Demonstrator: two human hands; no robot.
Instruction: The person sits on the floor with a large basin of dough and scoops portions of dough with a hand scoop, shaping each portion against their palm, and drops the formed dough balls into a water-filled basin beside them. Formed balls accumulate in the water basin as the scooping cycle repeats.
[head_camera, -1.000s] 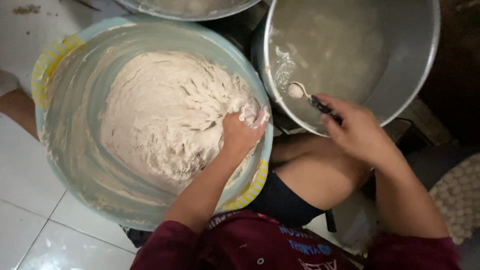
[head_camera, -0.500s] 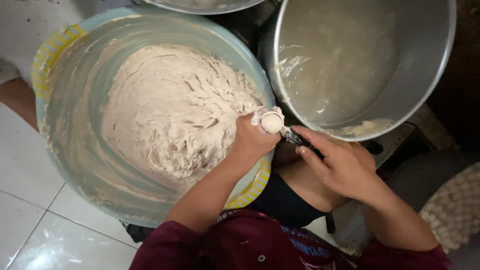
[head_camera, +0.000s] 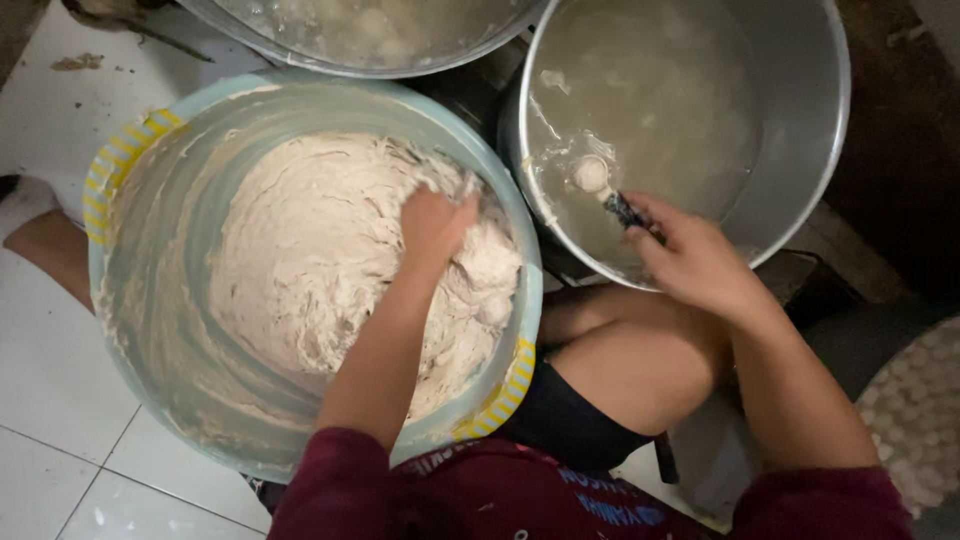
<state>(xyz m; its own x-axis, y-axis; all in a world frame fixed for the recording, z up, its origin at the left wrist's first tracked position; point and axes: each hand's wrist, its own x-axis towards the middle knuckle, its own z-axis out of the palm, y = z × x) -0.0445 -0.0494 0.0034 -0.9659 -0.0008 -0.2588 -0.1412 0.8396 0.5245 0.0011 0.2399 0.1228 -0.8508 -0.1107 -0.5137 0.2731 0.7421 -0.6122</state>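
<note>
A big pale blue basin (head_camera: 150, 330) with a yellow-striped rim holds a thick mound of off-white paste (head_camera: 300, 250). My left hand (head_camera: 435, 225) is pressed into the paste near its right side, fingers sunk in and closed around some of it. My right hand (head_camera: 690, 255) grips a dark-handled spoon (head_camera: 612, 200) over the metal pot (head_camera: 800, 130) at the upper right. A round ball of paste (head_camera: 590, 174) sits on the spoon's bowl at the surface of the cloudy water in the pot.
Another metal pot (head_camera: 370, 35) with several pale balls in liquid stands at the top. My bare knee (head_camera: 620, 350) lies between basin and pot. White floor tiles (head_camera: 50, 400) spread to the left; a textured mat (head_camera: 910, 420) is at the right.
The spoon took a ball of paste at my left hand by the basin's rim, then my right hand carried it back over the pot. My left hand returned into the paste.
</note>
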